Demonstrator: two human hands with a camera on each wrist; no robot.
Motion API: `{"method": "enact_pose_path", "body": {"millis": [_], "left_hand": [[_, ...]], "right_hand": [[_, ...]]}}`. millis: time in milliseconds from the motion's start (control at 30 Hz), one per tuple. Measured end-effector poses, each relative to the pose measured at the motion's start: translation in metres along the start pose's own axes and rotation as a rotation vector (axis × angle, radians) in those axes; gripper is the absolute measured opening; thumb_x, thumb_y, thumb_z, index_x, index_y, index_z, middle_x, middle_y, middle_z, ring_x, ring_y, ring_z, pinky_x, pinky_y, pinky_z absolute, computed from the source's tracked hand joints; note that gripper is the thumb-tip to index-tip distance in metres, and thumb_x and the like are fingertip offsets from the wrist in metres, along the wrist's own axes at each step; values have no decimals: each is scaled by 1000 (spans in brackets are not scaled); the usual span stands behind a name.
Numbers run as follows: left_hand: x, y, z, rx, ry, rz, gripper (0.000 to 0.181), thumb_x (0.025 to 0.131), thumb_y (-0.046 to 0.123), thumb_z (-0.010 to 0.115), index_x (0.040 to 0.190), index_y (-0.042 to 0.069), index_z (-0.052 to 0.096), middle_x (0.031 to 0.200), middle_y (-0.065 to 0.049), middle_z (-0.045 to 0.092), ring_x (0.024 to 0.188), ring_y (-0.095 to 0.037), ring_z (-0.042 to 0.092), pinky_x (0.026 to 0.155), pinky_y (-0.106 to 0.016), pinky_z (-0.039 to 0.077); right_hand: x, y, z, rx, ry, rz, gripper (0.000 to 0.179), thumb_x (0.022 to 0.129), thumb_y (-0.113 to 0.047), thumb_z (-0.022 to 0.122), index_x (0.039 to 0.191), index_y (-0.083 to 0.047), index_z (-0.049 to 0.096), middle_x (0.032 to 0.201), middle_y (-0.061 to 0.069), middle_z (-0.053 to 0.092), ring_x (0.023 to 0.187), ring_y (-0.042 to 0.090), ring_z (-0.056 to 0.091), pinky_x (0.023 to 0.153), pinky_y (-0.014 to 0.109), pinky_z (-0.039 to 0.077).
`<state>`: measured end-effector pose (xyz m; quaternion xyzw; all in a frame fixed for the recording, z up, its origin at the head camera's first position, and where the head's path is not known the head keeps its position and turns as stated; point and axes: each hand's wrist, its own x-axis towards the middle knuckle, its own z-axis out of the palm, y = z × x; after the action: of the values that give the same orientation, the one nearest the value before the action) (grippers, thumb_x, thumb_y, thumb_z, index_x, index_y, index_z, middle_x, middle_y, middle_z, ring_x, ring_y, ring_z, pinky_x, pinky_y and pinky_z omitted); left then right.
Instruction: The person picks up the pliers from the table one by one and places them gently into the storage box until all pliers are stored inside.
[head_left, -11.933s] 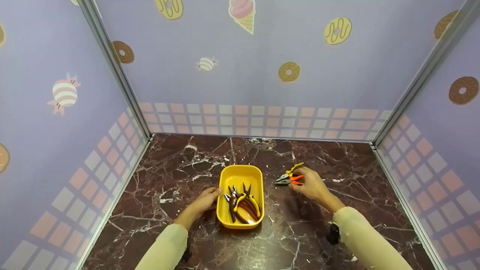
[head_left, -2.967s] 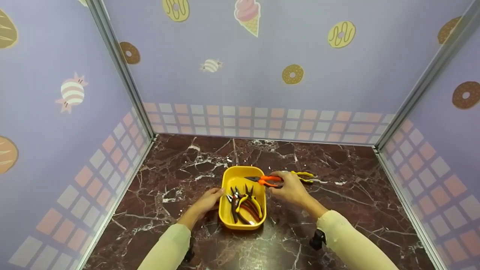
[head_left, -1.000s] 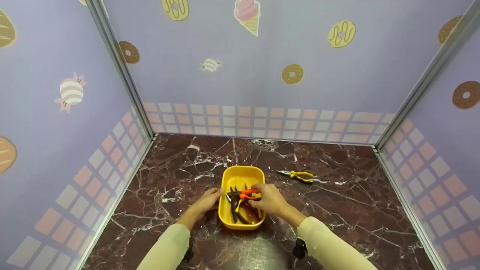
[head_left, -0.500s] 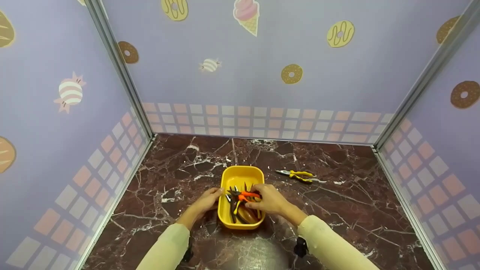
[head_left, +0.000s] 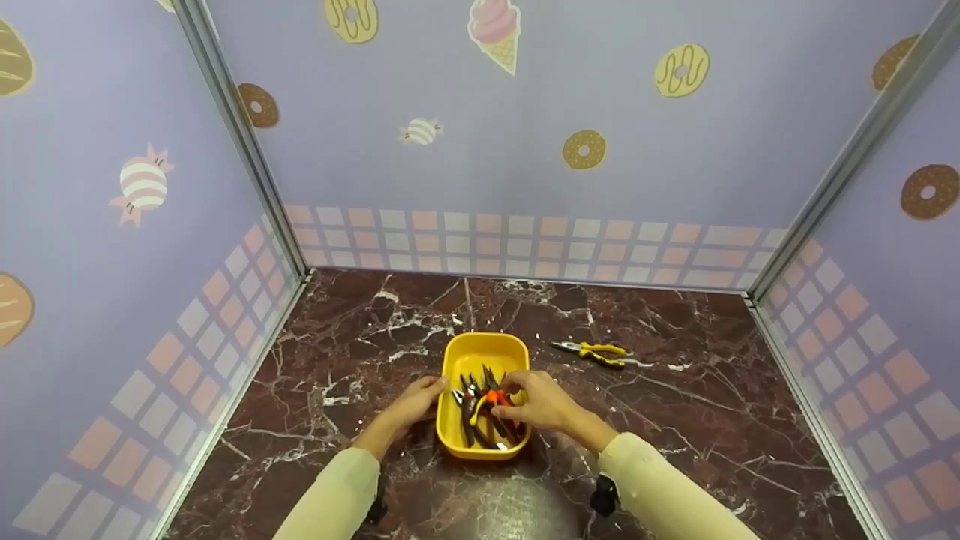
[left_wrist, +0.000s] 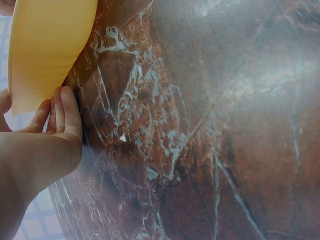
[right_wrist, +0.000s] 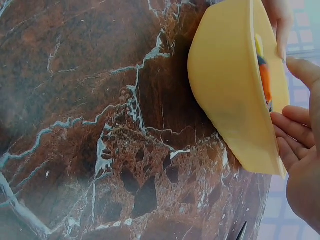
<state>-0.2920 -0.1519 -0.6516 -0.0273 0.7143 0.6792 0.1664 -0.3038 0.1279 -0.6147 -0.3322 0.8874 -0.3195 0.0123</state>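
A yellow plastic box stands on the marble-patterned surface. My left hand holds its left side, thumb at the rim and fingers against the outer wall. My right hand reaches over the right rim, with thumb and fingers spread apart. Just under them in the box, orange-handled pliers lie on other pliers, partly covered by the hand in the head view. The orange handle shows between thumb and fingers in the right wrist view. Yellow-handled pliers and dark-handled ones also lie in the box.
Yellow-and-black long-nose pliers lie on the marble surface right of the box. A patterned purple wall stands behind, with side walls and metal corner posts left and right.
The right hand carried the orange-handled pliers from the surface at right into the box. They have since turned, jaws pointing away, and the hand has let go. The left hand stays at the box.
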Motion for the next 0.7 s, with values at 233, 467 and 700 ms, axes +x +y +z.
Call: {"method": "enact_pose_path", "body": {"millis": [233, 467, 700], "left_hand": [[1, -1, -1, 10, -3, -4, 50, 115, 28, 48, 141, -15, 49, 131, -30, 64, 122, -39, 65, 102, -49, 58], [0, -1, 1, -2, -5, -13, 49, 115, 26, 47, 142, -15, 47, 133, -33, 62, 125, -43, 63, 103, -50, 57], [-2, 2, 2, 4, 18, -9, 49, 115, 27, 48, 141, -15, 49, 132, -33, 62, 124, -44, 63, 103, -52, 57]], "right_hand": [[-2, 0, -1, 29, 13, -11, 40, 91, -38, 84, 110, -4, 75, 106, 12, 77, 98, 27, 72, 90, 46, 60], [-4, 0, -5, 31, 9, -12, 41, 92, -37, 84, 113, -3, 75, 107, 12, 77, 100, 25, 71, 92, 46, 60], [-2, 2, -13, 20, 32, -46, 38, 90, -29, 84, 113, -1, 74, 107, 12, 76, 99, 28, 71, 91, 45, 61]]}}
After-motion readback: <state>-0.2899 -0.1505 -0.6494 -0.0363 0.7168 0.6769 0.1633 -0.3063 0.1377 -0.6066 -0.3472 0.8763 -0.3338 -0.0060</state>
